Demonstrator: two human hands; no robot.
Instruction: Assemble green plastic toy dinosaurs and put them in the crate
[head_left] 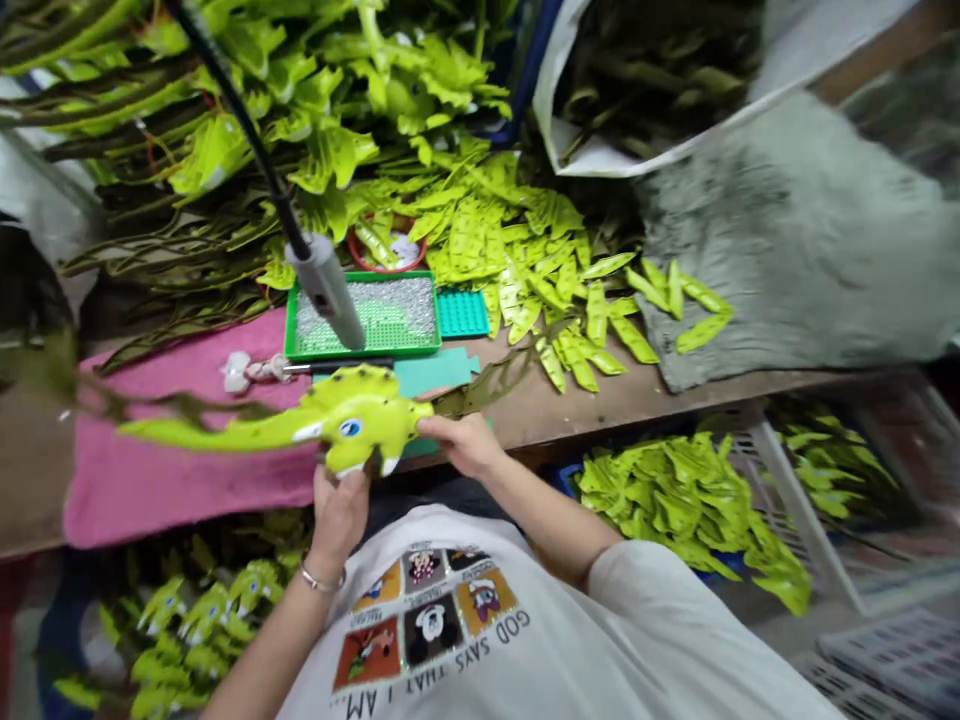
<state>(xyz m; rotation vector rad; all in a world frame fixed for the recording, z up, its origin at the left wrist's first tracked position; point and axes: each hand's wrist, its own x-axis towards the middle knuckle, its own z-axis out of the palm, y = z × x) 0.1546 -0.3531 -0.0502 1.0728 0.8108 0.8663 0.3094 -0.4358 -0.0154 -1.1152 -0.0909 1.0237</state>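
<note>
Just off the bench [570, 410], hands [339, 515] grip a dinosaur [352, 415].

Two hands [341, 515] [465, 445], one lime-green foam dinosaur [360, 410], one green tray [405, 352], one pink towel [187, 480].

**hidden, cut off, blurred**

my left hand [340, 515] has its fingers out of sight behind the lime dinosaur cutout [352, 410]. the dark olive strip [180, 405] trailing off it blurs out toward the left. leaves cover much of the red round dish [386, 269], so i can't tell everything in it. the bits in the green tray [362, 355] are too small to make out one by one. the white sack [592, 150] runs off the top edge, the white crate [885, 650] off the bottom right, and the lettering on my shirt [439, 670] off the bottom.
</note>
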